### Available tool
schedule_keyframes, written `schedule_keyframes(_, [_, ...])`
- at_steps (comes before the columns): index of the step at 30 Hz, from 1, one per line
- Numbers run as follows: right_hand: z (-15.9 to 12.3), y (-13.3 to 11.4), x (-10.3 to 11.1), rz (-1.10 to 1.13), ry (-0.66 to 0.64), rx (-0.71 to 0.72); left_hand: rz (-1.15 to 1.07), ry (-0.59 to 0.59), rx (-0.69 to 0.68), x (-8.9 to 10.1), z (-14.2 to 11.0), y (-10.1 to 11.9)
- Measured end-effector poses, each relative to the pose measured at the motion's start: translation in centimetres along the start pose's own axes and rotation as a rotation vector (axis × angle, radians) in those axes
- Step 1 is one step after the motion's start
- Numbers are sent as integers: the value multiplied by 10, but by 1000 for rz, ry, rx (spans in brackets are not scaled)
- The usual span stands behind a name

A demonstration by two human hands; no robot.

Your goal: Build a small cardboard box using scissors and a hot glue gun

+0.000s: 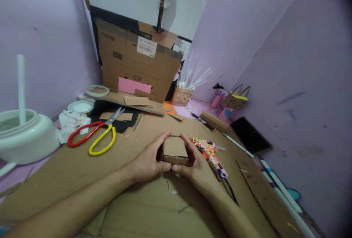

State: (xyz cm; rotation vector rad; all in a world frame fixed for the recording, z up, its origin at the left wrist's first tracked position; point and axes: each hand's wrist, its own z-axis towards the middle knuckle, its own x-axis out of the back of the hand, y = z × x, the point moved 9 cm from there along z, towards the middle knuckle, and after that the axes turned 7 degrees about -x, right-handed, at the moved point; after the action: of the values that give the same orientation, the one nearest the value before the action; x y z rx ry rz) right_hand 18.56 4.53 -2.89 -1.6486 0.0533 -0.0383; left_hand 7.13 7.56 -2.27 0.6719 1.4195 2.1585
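A small cardboard box (175, 147) is in the middle of the head view, on or just above the cardboard sheet (137, 201) that covers the table. My left hand (150, 159) grips its left side, and my right hand (194, 163) grips its right side. Both thumbs press along its near bottom edge and nearly meet there, while the fingertips reach its far edge. Close to the right of my right hand lies a flower-patterned glue gun (210, 153) with a black cord. The box's underside is hidden.
Scissors (108, 122) with red and yellow handles lie at the left, near crumpled tissue (73, 122) and a white pot (35, 139). Behind stand a large carton (137, 58) and a basket (183, 96) of white glue sticks. A dark phone (250, 135) is at the right.
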Motion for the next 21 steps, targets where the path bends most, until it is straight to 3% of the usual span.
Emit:
schedule_keyframes(6, [3, 2, 1, -25, -32, -1, -92, 11, 75, 0, -1, -6])
schedule_keyframes(12, [-2, -3, 4, -141, -152, 27, -48, 13, 88, 1, -1, -2])
schedule_keyframes(21, [1, 3, 11, -177, -84, 42, 5, -25, 74, 0, -1, -2])
